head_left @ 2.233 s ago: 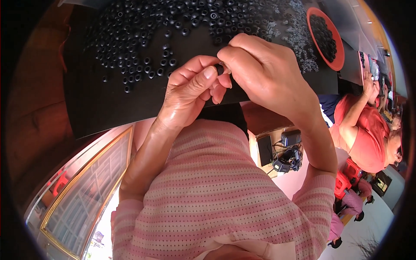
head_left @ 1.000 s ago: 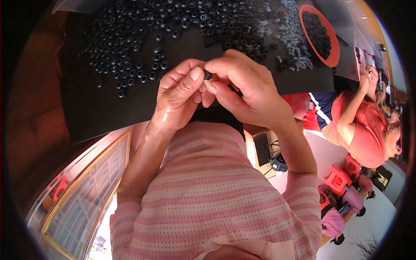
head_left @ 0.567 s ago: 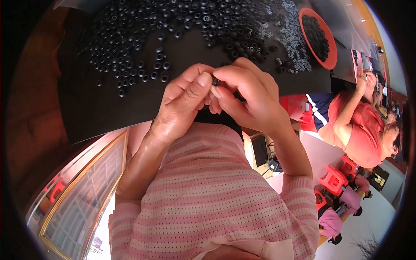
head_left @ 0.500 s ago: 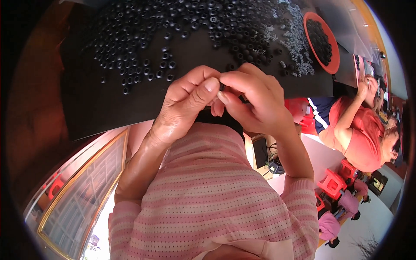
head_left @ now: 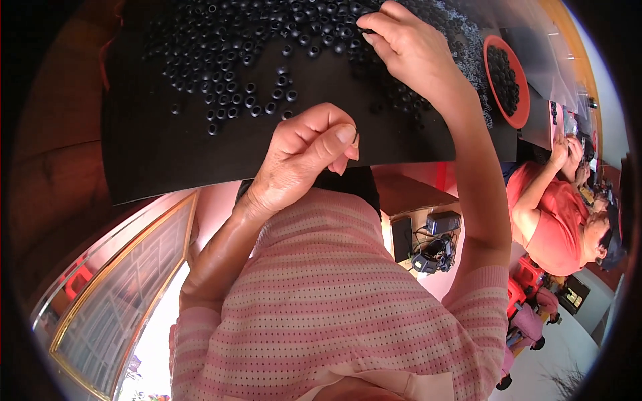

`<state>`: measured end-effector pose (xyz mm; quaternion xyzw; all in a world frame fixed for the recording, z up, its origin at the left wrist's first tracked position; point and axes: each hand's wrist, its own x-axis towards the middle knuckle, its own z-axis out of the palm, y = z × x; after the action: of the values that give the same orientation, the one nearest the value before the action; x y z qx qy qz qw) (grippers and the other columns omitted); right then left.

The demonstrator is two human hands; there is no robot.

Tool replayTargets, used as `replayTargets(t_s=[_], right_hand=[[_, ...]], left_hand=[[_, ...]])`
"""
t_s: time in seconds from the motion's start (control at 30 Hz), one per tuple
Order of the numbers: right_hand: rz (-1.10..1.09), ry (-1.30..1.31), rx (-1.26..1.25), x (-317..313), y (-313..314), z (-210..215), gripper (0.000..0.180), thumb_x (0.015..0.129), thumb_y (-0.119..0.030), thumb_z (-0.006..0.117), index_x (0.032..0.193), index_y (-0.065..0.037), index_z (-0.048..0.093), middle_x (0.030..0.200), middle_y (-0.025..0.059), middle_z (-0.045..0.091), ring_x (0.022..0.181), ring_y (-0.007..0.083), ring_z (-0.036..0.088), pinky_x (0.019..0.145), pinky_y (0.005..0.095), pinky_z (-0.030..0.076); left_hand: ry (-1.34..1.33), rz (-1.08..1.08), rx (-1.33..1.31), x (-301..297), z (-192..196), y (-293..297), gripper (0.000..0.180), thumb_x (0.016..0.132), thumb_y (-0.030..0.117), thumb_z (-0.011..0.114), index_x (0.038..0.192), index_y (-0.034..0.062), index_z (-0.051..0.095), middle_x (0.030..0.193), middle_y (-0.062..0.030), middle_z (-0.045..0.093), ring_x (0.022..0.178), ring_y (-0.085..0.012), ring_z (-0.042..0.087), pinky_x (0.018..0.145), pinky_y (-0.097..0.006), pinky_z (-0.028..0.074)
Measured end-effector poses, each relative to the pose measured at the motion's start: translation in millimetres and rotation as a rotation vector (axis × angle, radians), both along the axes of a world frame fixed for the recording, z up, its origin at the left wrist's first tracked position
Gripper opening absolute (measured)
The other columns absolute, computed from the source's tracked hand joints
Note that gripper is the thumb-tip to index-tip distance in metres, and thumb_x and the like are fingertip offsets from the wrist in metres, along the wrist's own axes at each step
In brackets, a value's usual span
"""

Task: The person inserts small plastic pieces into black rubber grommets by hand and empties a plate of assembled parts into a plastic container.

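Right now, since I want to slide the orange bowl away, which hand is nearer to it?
Right: the right hand is over the black pieces, left of the orange bowl; the left hand is farther left, above the table.

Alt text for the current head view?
A person's right hand is over a spread of small black ring-shaped pieces on a dark table, while the left hand, near the table's front edge, pinches what looks like a small dark piece, mostly hidden. An orange bowl of black pieces sits at right.

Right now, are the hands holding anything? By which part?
Left hand pinches a small dark piece, mostly hidden: which part, can't tell. Right hand, at round black hollow pieces: can't tell.
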<state>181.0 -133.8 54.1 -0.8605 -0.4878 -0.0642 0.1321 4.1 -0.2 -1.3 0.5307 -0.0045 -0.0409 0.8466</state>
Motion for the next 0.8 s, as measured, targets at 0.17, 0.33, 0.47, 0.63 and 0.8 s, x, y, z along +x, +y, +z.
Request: replayTargets(t_s=[0.17, 0.33, 0.47, 0.63, 0.8], right_hand=[[0.098, 0.036, 0.013, -9, -4, -19, 0.004, 0.083, -0.010, 0.059, 0.081, -0.007, 0.057, 0.085, 0.0070, 0.056, 0.077, 0.0305, 0.061, 0.061, 0.0423, 0.050], [0.084, 0.008, -0.076, -14, -4, -19, 0.004, 0.081, -0.006, 0.061, 0.084, -0.006, 0.058, 0.086, 0.0073, 0.055, 0.076, 0.0309, 0.061, 0.061, 0.0417, 0.049], [0.111, 0.030, -0.134, -19, -1, -16, 0.006, 0.081, -0.005, 0.062, 0.085, -0.004, 0.058, 0.086, 0.0090, 0.055, 0.076, 0.0319, 0.060, 0.062, 0.0413, 0.048], [0.082, 0.046, -0.233, -20, 8, -12, 0.006, 0.080, -0.006, 0.062, 0.082, -0.002, 0.058, 0.088, 0.0112, 0.059, 0.079, 0.0342, 0.061, 0.064, 0.0433, 0.049], [0.025, 0.095, -0.363, -26, 20, 1, 0.011, 0.074, -0.002, 0.060, 0.084, 0.000, 0.065, 0.092, 0.0185, 0.066, 0.085, 0.0356, 0.066, 0.066, 0.0444, 0.054]], left_hand=[[-0.035, -0.019, 0.019, 0, -1, 1, 0.027, 0.099, 0.023, 0.049, 0.090, -0.0004, 0.057, 0.079, -0.0047, 0.058, 0.062, -0.0083, 0.050, 0.059, -0.023, 0.044], [-0.045, -0.012, 0.020, 1, 0, 0, 0.026, 0.099, 0.021, 0.048, 0.091, -0.0008, 0.058, 0.079, -0.0047, 0.058, 0.062, -0.0082, 0.049, 0.058, -0.022, 0.043], [-0.045, -0.005, 0.008, 0, -1, 0, 0.026, 0.099, 0.023, 0.049, 0.092, -0.0011, 0.058, 0.079, -0.0051, 0.058, 0.062, -0.0085, 0.050, 0.058, -0.022, 0.043], [-0.006, 0.024, -0.024, 0, 0, -2, 0.029, 0.099, 0.025, 0.049, 0.092, -0.0015, 0.058, 0.079, -0.0060, 0.058, 0.062, -0.0092, 0.050, 0.058, -0.022, 0.043], [0.005, 0.014, -0.095, 1, -2, -2, 0.020, 0.098, 0.021, 0.054, 0.093, 0.0018, 0.059, 0.077, -0.0018, 0.060, 0.063, -0.0063, 0.052, 0.059, -0.022, 0.046]])
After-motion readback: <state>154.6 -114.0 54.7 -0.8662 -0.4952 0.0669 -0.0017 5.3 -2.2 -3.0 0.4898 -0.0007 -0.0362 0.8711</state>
